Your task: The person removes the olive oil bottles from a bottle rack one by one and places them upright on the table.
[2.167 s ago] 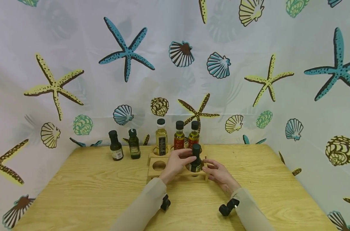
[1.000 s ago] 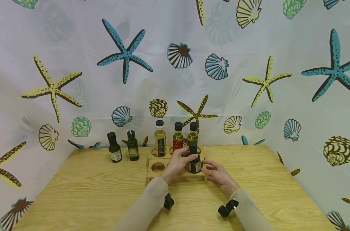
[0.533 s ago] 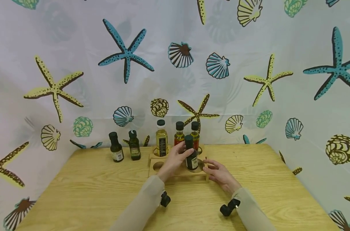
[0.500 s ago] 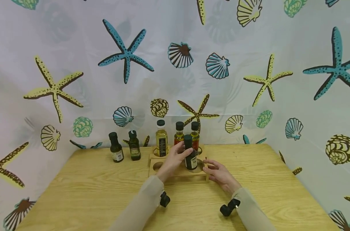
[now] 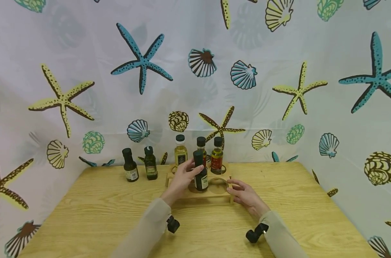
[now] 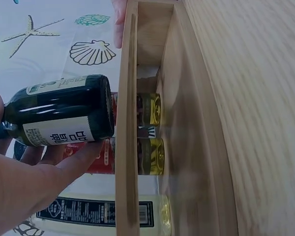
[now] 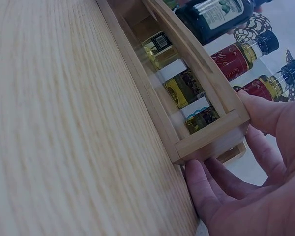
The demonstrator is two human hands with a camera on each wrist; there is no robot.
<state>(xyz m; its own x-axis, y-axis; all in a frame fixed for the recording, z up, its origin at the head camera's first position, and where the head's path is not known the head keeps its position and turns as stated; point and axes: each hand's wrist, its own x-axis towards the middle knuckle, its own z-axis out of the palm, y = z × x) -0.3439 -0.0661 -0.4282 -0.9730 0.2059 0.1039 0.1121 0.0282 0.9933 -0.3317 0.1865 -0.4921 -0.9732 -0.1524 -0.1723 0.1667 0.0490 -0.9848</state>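
In the head view my left hand [image 5: 179,181] grips a dark green glass bottle [image 5: 201,181] by its neck. The bottle stands upright over the middle of the front tier of a wooden bottle rack [image 5: 211,195]. Its base is just above the front board [image 6: 127,196] in the left wrist view. My right hand [image 5: 246,198] holds the rack's right end, thumb at the upper corner [image 7: 243,110] and fingers low on the end panel. The front right hole [image 5: 218,186] has no bottle in it; my left hand hides the front left hole.
Two red-labelled oil bottles, one [image 5: 216,161] at right and one [image 5: 201,144] partly hidden, stand in the back tier beside a pale oil bottle [image 5: 180,150]. Two dark bottles, one [image 5: 130,166] further left than the other [image 5: 150,165], stand on the wooden table [image 5: 118,215]. A patterned curtain hangs behind.
My left hand has lifted the dark green bottle out of the front right hole and carried it left to the middle of the front tier. The right hand has stayed at the rack's end.
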